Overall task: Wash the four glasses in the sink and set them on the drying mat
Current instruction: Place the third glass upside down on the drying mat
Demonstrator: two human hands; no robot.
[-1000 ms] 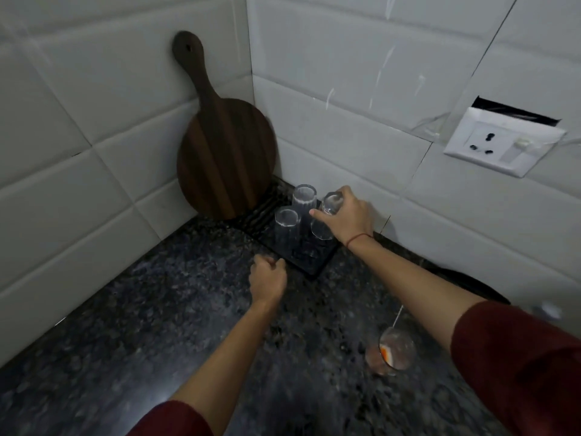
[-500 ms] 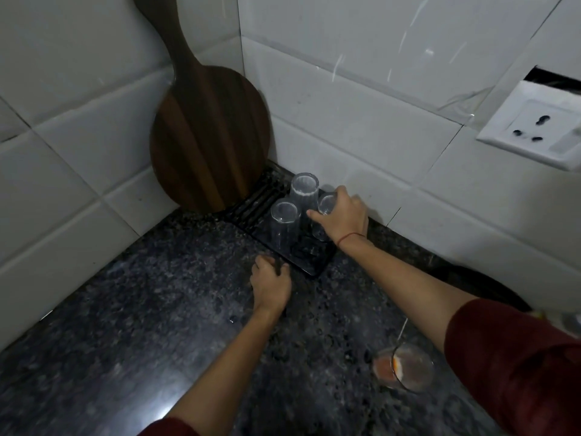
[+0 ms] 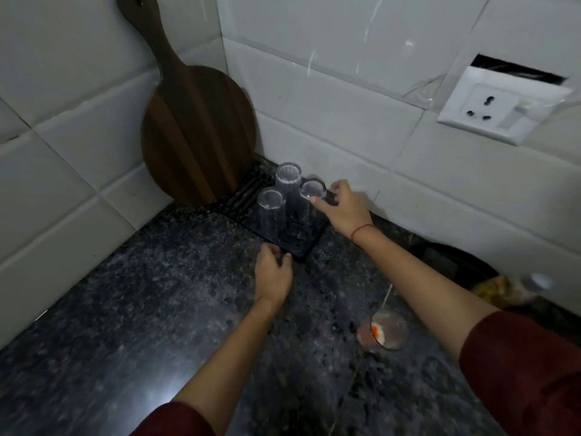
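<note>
Three clear glasses stand upside down on the black ribbed drying mat (image 3: 301,247) in the tiled corner: a front-left glass (image 3: 270,209), a tall back glass (image 3: 287,180) and a right glass (image 3: 311,196). My right hand (image 3: 344,209) is just right of the right glass with its fingers spread. Its thumb tip touches the glass near the top and the fingers are off it. My left hand (image 3: 273,275) lies on the counter with its fingers curled onto the mat's near corner.
A round wooden board (image 3: 198,130) leans in the corner behind the mat. A glass with orange residue and a thin stick (image 3: 383,330) stands on the dark granite counter (image 3: 141,294) under my right forearm. A dark round rim (image 3: 459,262) lies at the right. A wall socket (image 3: 500,108) is up right.
My right hand set the right glass down on the mat and opened off it. My left hand moved forward to the mat's near corner.
</note>
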